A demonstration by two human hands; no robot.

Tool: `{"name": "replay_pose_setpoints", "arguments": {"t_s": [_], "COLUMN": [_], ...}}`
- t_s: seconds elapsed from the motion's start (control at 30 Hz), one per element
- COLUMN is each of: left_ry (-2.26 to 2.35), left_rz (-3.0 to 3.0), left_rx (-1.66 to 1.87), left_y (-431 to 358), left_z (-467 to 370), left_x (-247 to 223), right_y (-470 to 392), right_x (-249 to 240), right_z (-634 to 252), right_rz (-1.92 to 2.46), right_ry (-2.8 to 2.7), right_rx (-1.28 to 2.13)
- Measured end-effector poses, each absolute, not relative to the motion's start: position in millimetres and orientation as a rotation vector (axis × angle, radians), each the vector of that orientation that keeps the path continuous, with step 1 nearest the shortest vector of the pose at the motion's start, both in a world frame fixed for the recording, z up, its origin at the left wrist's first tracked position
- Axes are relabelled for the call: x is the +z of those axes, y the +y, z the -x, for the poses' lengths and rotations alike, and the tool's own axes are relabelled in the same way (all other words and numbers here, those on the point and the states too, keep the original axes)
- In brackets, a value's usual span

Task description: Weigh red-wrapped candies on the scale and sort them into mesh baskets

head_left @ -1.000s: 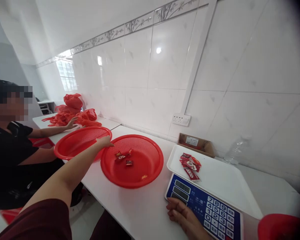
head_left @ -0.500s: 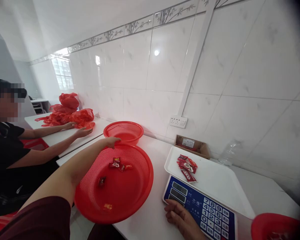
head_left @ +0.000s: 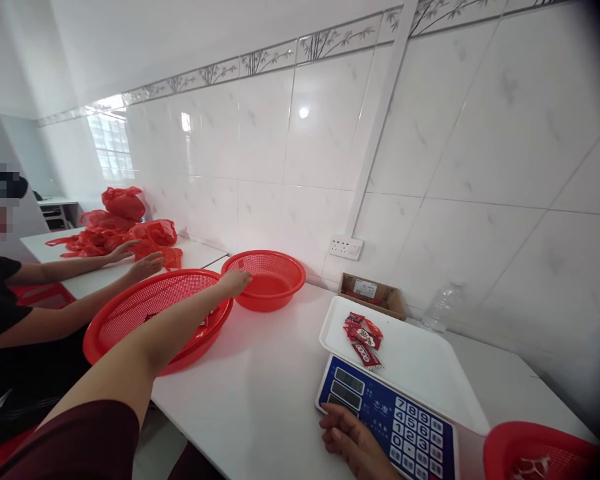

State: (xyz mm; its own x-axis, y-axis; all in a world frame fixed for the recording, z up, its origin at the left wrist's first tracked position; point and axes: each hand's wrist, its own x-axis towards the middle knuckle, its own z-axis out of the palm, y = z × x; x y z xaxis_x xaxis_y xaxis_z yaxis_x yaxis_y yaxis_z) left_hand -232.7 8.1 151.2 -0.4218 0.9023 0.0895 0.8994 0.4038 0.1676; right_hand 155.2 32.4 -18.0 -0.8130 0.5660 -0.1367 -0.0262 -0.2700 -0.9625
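My left hand [head_left: 237,283] reaches to the near left rim of a round red basket [head_left: 267,293] by the wall, its fingers closed over the rim. Below my forearm, a larger red basket [head_left: 100,333] with some wrapped packets inside stands at the left table edge, partly hidden by the arm. My right hand [head_left: 353,440] rests at the lower left corner of a blue scale [head_left: 380,413], fingers loosely spread and holding nothing. On the scale's white tray [head_left: 425,363] lie several red packets [head_left: 364,337].
At the left a person [head_left: 10,300] in black reaches toward red plastic bags [head_left: 115,230]. A cardboard box [head_left: 373,293] and a clear plastic bag [head_left: 443,307] stand by the wall. Another red basket [head_left: 540,453] is at the lower right.
The larger basket has moved left, toward the person. My left hand has gone from its rim to the smaller basket, which now sits nearer. My right hand stays by the scale.
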Motion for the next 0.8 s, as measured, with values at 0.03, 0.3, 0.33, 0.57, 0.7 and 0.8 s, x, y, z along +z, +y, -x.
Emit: {"name": "replay_pose_setpoints", "arguments": {"t_s": [0.03,0.3,0.33,0.57,0.7,0.8], "left_ry": [2.540,2.143,2.117,1.971,1.962,2.000], "left_rz": [-1.721,-1.960,-1.990,-2.232,-2.309,-2.322], "left_rx": [0.303,0.324,0.328,0.350,0.387,0.427], "left_y": [12.3,36.7,38.7,45.9,46.3,47.9], "left_z": [221.8,139.9,132.1,92.4,91.1,95.4], "left_x": [148.3,123.9,122.9,114.0,107.4,104.3], "right_y": [33.5,32.2,32.5,30.5,24.4,22.5], "right_x": [-20.2,-23.1,-24.2,-24.7,-16.0,-12.6], "right_z": [-154.9,-155.4,-155.3,-153.6,-152.6,-152.1], "right_rz": [0.651,0.592,0.596,0.588,0.603,0.614], "right_ry": [-1.600,-1.615,-1.605,-1.578,-1.533,-1.537], "right_rx": [2.137,2.124,2.126,2.125,2.100,2.096]}}
